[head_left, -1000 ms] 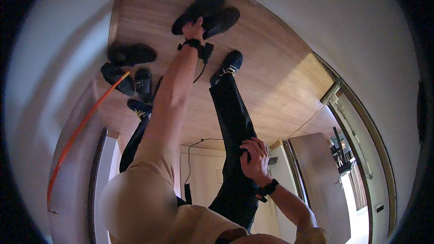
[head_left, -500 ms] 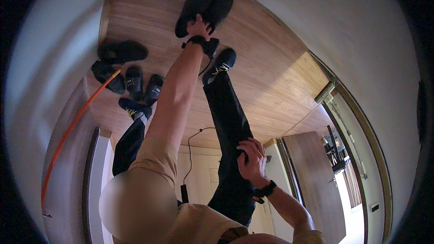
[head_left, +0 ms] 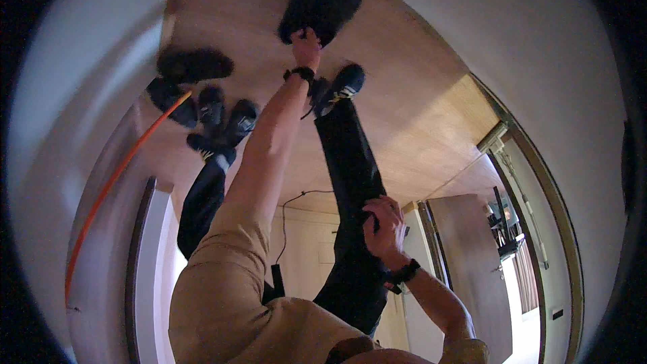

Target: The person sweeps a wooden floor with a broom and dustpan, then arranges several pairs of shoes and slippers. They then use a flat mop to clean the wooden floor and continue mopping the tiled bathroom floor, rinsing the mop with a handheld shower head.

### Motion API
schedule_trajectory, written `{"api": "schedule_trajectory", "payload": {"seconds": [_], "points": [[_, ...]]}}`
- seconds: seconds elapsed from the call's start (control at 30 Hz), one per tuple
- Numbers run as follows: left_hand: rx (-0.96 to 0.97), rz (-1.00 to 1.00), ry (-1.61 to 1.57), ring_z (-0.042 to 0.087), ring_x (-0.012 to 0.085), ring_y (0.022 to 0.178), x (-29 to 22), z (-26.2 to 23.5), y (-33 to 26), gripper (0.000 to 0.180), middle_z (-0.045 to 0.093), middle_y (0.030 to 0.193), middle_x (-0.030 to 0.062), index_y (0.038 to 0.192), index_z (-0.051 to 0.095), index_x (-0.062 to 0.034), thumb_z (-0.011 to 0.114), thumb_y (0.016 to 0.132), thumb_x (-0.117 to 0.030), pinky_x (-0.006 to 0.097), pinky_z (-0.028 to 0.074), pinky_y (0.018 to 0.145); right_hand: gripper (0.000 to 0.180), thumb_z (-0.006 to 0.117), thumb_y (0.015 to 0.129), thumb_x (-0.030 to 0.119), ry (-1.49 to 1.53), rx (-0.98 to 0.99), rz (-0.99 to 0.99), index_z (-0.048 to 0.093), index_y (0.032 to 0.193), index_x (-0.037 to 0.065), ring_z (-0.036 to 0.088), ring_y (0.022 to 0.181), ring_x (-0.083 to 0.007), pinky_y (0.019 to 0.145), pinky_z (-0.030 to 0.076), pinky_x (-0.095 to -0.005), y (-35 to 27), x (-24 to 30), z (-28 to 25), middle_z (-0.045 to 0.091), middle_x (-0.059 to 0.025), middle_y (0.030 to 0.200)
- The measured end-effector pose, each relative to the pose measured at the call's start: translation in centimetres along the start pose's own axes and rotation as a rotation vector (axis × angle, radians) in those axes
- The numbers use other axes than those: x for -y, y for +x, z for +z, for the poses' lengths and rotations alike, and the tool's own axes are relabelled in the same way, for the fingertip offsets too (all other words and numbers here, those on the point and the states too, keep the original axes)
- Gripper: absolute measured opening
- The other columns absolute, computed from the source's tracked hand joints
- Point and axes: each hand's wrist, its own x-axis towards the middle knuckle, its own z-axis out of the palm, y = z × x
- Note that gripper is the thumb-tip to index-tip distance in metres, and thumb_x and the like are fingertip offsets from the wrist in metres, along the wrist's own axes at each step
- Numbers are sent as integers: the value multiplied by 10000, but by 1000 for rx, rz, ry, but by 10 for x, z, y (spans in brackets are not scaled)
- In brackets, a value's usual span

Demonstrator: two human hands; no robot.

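Head view, the only one supplied: the person bends far over, looking down along their own body to a wooden floor (head_left: 418,128). The left hand (head_left: 306,44) is stretched out at full reach, a dark band on its wrist, and meets the near edge of a pair of black slippers (head_left: 320,3) lying side by side on the boards close to the white wall (head_left: 512,47). The fingers sit against the slippers, but they are too small and partly covered to show whether they are curled around the edge or merely touching it; I cannot tell. The right hand (head_left: 384,229) is pressed on the right leg in dark trousers (head_left: 350,182), fingers bent and gripping the cloth near the knee, a dark wristband just below it. The right foot wears a dark sneaker (head_left: 340,86) planted just beside the outstretched wrist. Further left, a cluster of dark shoes (head_left: 202,94) lies on the floor, blurred, well apart from the slippers; the left foot stands among them. An orange cord (head_left: 114,175) runs along the left wall down toward that cluster. A thin black cable (head_left: 290,209) trails across the floor between the legs. A wooden door (head_left: 472,256) stands at lower right.
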Motion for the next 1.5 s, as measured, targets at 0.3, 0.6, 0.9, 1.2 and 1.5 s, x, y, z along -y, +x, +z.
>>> {"api": "schedule_trajectory", "payload": {"seconds": [0.3,0.6,0.9,1.2,1.5], "points": [[56,-427,1192,678,433,959,150,-314,-45,400,724,1013,187,1215,549,-150,672,906,-371,535,540,868,224,574,818,79,-82,65,-61,675,1018,76,573,1185,-401,1013,458,-516,-5,26,17,689,-133,1149],[-383,-816,-308,575,327,1152,177,-463,-65,628,619,1302,167,1450,417,-377,670,894,-520,477,458,852,237,525,824,37,-151,76,-81,657,1020,57,537,1215,-403,1065,412,-520,-10,38,36,683,-150,1149],[-410,-584,-886,541,254,878,187,-409,7,482,549,1119,83,1293,464,-304,712,899,-431,420,469,736,229,551,817,90,-262,94,-112,665,1015,64,574,1144,-425,1026,442,-533,-11,54,43,680,-167,1116],[-296,-598,-1115,612,247,767,167,-406,-37,178,644,894,73,1052,621,-142,641,986,-306,399,528,682,244,552,784,3,-254,64,-96,661,995,58,578,1123,-419,1006,456,-509,-9,53,37,677,-149,1107],[-50,-424,-1097,650,218,891,167,-347,-131,129,694,969,78,1040,653,-64,646,985,-181,362,542,761,216,588,809,58,-198,55,-109,659,1012,79,566,1147,-398,973,467,-518,-7,41,23,675,-124,1134]]}}
